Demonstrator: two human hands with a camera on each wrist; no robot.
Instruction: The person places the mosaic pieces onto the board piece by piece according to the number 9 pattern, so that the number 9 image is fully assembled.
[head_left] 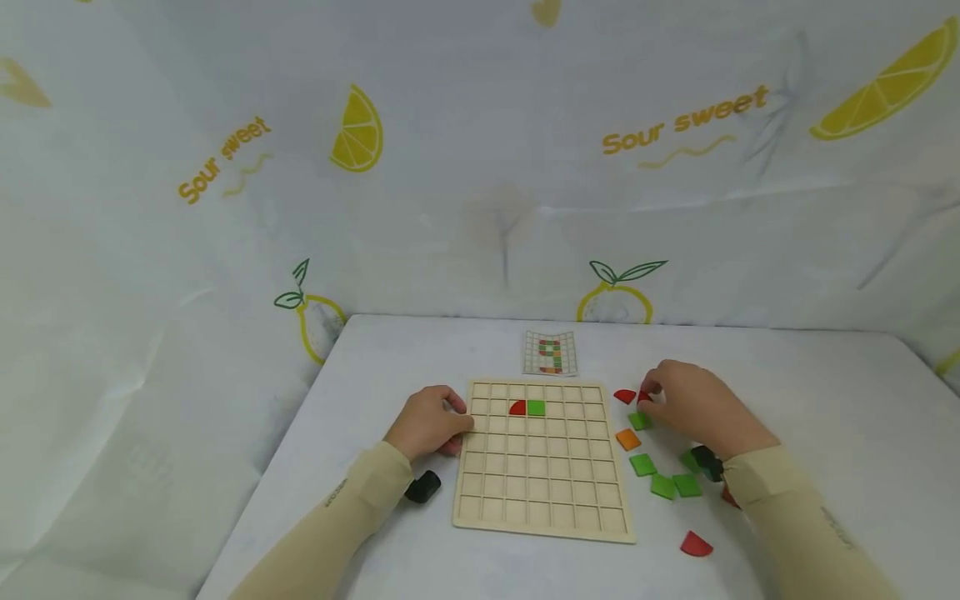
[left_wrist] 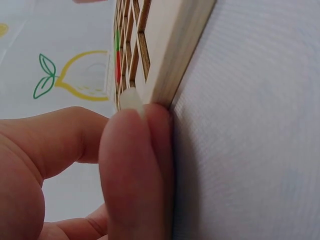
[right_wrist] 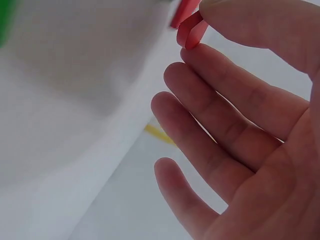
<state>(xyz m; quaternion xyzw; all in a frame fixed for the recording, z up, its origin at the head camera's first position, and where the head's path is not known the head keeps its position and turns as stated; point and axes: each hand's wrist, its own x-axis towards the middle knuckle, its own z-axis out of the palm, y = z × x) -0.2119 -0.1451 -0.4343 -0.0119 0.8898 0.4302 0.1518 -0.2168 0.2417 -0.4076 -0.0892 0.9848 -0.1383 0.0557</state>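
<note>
right wrist view: the right hand (right_wrist: 270, 165) is pinching a small red tile (right_wrist: 186, 32) between thumb and index fingertip, its other fingers lying loose. just left of that pinch, a red quarter-circle tile (head_left: 625, 396) is lying on the white table (head_left: 840, 400); just nearer the body are lying a green square tile (head_left: 639, 422) and an orange square tile (head_left: 628, 439). farther left of the pinch, the wooden grid board (head_left: 540, 533) is holding one red quarter-circle (head_left: 518, 408) and one green square (head_left: 536, 407) side by side. on its far side the left hand (head_left: 429, 422) is gripping the rim, thumb over the edge, apparently steadying it. beyond the board, a pattern card (head_left: 551, 367) is lying flat.

judging by the card, the person is picking out a piece for the pattern; the next move is probably calling for carrying it leftward, turning its curve to suit and seating it in a cell.

the fingers are hiding most of the pinched tile, so i cannot tell its full shape. the right sleeve (head_left: 772, 487) is partly covering another red tile (head_left: 731, 497), and the card's cells are too small for sure reading.
</note>
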